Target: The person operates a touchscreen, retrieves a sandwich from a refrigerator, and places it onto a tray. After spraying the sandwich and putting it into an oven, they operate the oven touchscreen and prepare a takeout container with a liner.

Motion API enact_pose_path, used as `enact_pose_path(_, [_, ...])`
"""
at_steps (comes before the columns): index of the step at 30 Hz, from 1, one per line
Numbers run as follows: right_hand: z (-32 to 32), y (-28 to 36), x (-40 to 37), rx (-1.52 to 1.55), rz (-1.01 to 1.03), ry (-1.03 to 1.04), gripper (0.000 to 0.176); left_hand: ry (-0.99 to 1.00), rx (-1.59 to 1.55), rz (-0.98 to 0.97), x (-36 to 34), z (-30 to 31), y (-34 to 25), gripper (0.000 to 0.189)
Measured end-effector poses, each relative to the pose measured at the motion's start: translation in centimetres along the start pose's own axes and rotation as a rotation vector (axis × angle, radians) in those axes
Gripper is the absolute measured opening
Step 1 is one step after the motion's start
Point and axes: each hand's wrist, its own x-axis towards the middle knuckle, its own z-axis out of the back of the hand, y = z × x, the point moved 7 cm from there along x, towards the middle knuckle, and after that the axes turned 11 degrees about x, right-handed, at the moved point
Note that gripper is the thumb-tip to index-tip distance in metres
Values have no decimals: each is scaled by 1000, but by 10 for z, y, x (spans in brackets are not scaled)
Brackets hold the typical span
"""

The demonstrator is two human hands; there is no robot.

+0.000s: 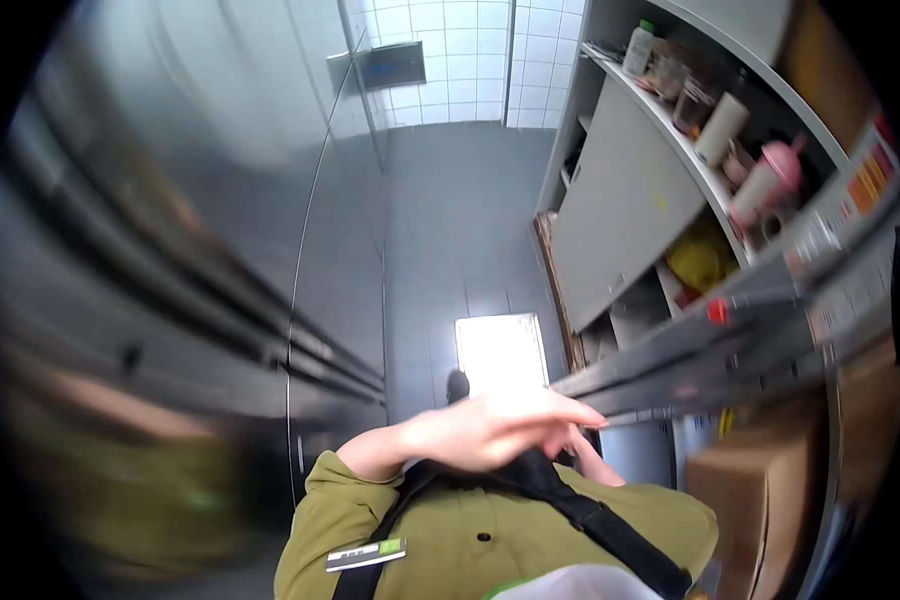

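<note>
My left hand [495, 425] reaches across my chest from the left, slightly blurred, with its fingers stretched out to the right. It overlaps my right hand [558, 440], which is mostly hidden behind it; its fingers cannot be made out. The two hands appear to touch. I see no object in the left hand. Just below them is a black strap [585, 515] over my olive shirt [450, 530]. A name badge [367, 554] is fixed at the left strap.
A metal-panelled wall [335, 240] runs along the left. On the right, a shelf cabinet [625, 200] holds bottles and a pink-lidded cup [770, 180]. Closer stand a metal rack [690, 355] and a cardboard box [740, 490]. Grey floor [440, 220] leads to white tiles [460, 60].
</note>
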Motion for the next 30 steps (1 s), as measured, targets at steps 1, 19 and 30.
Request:
enact_pose_path(1, [-13, 43, 38, -57, 12, 38, 19, -54, 153, 31, 11, 47, 43, 34])
enact_pose_path(19, [-327, 770, 682, -630, 269, 128, 44, -119, 991, 777, 248, 780, 543, 37])
enact_pose_path(30, [-60, 936, 985, -219, -186, -329, 18, 132, 510, -146, 817, 865, 734, 27])
